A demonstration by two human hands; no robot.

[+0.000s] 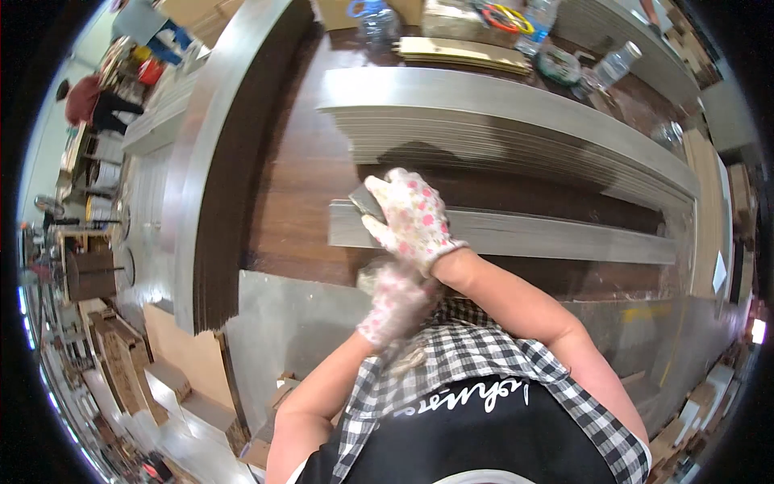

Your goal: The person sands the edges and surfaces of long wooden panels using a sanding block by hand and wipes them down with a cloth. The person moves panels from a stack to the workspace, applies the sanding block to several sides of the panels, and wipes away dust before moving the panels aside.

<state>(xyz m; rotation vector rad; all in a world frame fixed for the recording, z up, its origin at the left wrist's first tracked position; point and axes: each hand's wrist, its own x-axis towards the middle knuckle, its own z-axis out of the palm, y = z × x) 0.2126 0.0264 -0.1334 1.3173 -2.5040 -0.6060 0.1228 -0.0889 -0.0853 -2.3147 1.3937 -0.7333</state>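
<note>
My right hand point(409, 216), in a white glove with pink and red spots, is closed on a small dark grey flat piece point(366, 202). Its exact kind I cannot make out. The hand is over the left end of a long grey plank point(548, 235) that lies across the brown worktable point(290, 202). Nearer my body, my left hand point(395, 304) wears a matching glove and is smeared by motion. Its fingers are blurred, so whether anything is in them does not show.
Behind the plank lies a long stack of grey planks point(484, 95). Another tall stack point(214, 161) runs along the left. Plastic bottles point(379, 26), a roll of green tape point(559, 66) and pale wood strips point(463, 55) sit at the back. Two people are far left.
</note>
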